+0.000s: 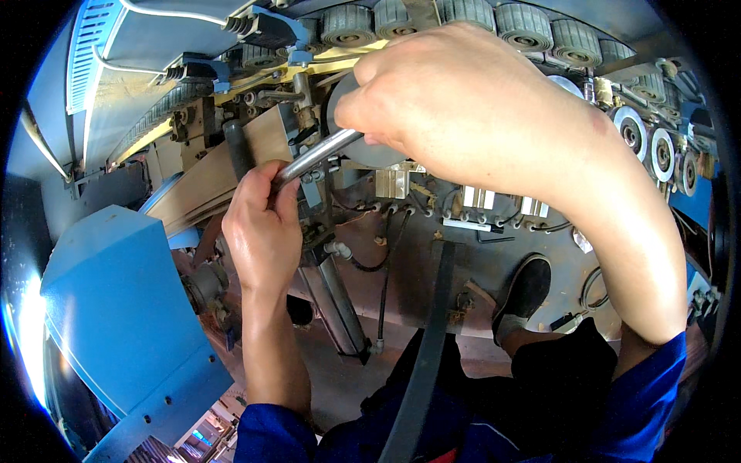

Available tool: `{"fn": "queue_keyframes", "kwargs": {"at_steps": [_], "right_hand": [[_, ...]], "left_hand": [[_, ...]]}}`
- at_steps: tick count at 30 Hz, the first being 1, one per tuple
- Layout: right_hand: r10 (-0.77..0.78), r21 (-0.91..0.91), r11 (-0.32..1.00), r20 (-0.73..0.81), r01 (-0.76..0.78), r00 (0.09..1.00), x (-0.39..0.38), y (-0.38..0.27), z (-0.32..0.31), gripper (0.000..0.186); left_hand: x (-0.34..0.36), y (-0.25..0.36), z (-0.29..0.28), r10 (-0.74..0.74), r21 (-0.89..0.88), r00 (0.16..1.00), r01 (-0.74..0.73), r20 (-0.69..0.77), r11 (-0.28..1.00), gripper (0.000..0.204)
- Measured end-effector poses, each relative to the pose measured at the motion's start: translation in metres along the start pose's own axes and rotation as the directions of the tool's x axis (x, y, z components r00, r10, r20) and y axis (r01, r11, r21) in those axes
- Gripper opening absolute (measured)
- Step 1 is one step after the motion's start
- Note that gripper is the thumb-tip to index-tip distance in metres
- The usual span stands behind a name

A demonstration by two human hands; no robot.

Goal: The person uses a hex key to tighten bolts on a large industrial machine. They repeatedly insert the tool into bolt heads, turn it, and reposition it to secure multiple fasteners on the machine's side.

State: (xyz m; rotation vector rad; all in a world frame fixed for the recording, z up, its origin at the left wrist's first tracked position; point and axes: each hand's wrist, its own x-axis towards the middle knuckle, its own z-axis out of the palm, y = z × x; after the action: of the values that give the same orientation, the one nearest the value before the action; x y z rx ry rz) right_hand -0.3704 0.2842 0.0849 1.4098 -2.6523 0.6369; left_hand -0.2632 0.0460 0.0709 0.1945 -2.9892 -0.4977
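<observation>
Head view: left hand (265, 220) and right hand (428, 92) hold 1 smooth, cylindrical metal rod (319, 153), each grip narrow.

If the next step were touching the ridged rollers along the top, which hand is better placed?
Likely the right hand: at the metal rod's upper end, it appears nearer the ridged rollers. The left hand holds the rod lower down.

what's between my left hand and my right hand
In the head view, a shiny metal rod spans the gap, running from the left hand up to the right hand.
</observation>
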Motion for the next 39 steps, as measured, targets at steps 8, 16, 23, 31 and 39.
{"fn": "queue_keyframes", "kwargs": {"at_steps": [8,16,23,31,39], "right_hand": [[0.065,0.056,0.996,-0.026,-0.064,0.998,0.003,0.01,0.026,0.009],[0.12,0.023,0.993,0.004,-0.12,0.993,0.009,0.015,0.027,0.01],[0.101,0.071,0.992,0.05,-0.104,0.994,-0.013,0.013,0.03,0.012],[0.115,-0.046,0.992,0.039,-0.113,0.993,0.005,0.017,0.029,0.01],[0.104,-0.004,0.995,0.117,-0.104,0.988,-0.013,-0.008,0.024,0.013]], "left_hand": [[0.009,-0.015,0.005,0.084,0.104,0.996,-0.087,0.039,0.991,0.025],[0.021,-0.012,0.005,0.049,0.14,0.993,-0.064,0.11,0.988,0.025],[0.023,-0.013,0.008,0.097,0.093,0.988,-0.108,0.122,0.99,0.024],[0.019,-0.011,0.008,0.094,0.157,0.99,-0.11,0.106,0.981,0.024],[0.02,-0.016,0.009,0.087,0.11,0.992,-0.096,0.088,0.989,0.023]]}}
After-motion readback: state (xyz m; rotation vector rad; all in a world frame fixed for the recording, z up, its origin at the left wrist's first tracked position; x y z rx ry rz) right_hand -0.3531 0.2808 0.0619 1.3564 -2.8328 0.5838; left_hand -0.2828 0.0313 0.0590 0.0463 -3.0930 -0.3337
